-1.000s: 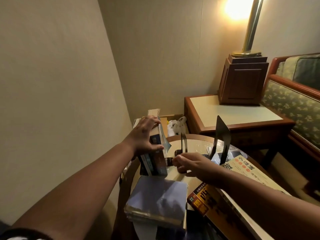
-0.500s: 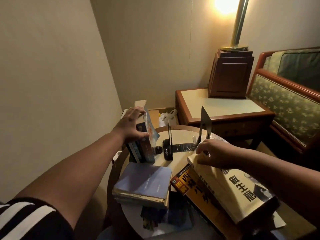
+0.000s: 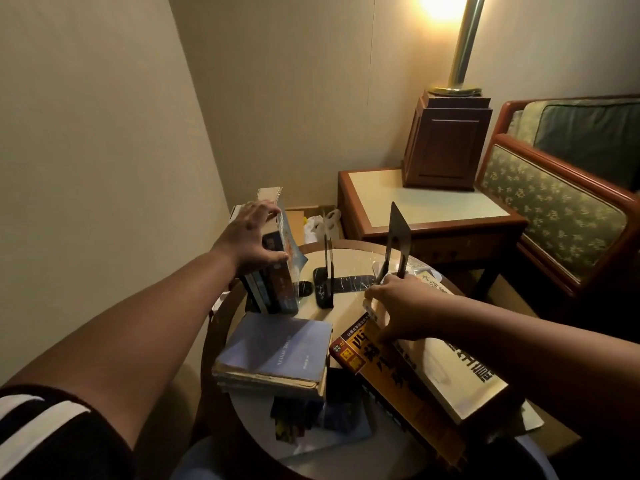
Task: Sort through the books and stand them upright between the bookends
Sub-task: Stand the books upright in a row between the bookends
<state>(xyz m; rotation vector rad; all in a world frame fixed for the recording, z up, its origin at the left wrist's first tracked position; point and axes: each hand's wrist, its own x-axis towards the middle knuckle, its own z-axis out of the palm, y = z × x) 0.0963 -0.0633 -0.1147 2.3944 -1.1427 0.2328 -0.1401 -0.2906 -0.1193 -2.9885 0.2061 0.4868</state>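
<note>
Bare tabletop (image 3: 348, 308) lies open just right of the black bookend (image 3: 328, 268), up to the taller bookend (image 3: 399, 244). Left of it, upright books (image 3: 277, 282) gripped by the left hand (image 3: 251, 240) block passage; in front, a purple book stack (image 3: 277, 355) and the right hand (image 3: 401, 306) gripping a beige book (image 3: 450, 372) crowd the approach.

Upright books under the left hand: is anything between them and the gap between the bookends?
Yes. The left bookend stands just right of the upright books, between them and the gap that the right bookend closes. The left hand grips the books' tops; the right hand grips the cream book lying nearer.
</note>
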